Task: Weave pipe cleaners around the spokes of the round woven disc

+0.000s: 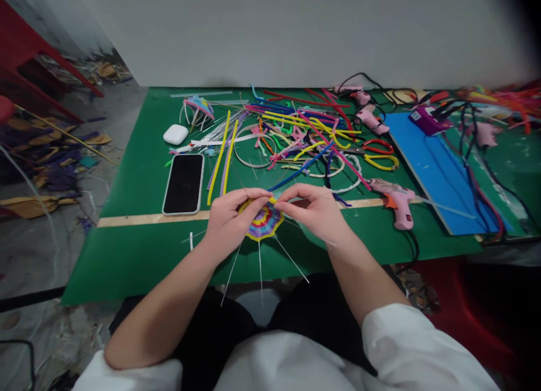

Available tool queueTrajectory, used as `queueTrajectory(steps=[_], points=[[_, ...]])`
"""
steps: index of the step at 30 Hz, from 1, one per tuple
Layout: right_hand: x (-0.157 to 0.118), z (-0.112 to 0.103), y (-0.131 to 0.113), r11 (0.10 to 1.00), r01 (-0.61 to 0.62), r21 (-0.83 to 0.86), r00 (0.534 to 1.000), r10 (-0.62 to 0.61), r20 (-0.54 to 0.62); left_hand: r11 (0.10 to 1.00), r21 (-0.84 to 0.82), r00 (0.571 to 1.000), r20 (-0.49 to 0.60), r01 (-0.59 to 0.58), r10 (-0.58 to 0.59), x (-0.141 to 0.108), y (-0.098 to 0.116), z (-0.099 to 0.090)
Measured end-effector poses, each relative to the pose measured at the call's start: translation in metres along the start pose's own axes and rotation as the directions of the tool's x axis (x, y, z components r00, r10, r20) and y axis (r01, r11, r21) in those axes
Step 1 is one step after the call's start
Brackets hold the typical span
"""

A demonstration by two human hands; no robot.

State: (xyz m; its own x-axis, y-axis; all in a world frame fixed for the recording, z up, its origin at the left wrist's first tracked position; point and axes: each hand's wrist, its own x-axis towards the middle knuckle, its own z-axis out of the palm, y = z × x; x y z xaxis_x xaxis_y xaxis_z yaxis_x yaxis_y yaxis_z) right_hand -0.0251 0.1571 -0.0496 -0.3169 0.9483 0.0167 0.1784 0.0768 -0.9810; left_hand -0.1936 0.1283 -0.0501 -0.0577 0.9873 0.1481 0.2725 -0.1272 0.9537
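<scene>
Two hands meet at the far rim of a striped woven disc [262, 226]: the left hand [228, 217] clamps it between thumb and fingers, and the right hand [310, 212] pinches its yellow edging [273, 200]. Thin rods [260, 267] fan from the disc, which is over the green table's [122, 258] near side, between a phone [183, 183] on the left and a pink glue gun [401, 205] on the right.

Light was dim and diffuse, with faint shadows on the blue board [416, 154] at right. Black vignetting swallowed the far right corner; the floor [127, 106] at left looked soft and stretched.
</scene>
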Motion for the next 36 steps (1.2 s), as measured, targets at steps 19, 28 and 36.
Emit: queueTrajectory(steps=[19,28,36], points=[[0.007,0.002,0.016,0.985,-0.067,0.158,0.997,0.059,0.055,0.994,-0.081,0.994,0.088,0.074,-0.067,0.004,-0.01,0.001],[0.007,0.008,0.016,0.986,-0.005,0.166,1.0,0.003,0.008,0.991,-0.094,0.993,0.076,0.096,-0.089,0.005,-0.004,0.001],[0.007,0.009,0.021,0.986,0.001,0.169,0.999,0.005,-0.038,0.997,-0.047,0.994,0.091,0.065,-0.061,0.004,-0.01,-0.002]])
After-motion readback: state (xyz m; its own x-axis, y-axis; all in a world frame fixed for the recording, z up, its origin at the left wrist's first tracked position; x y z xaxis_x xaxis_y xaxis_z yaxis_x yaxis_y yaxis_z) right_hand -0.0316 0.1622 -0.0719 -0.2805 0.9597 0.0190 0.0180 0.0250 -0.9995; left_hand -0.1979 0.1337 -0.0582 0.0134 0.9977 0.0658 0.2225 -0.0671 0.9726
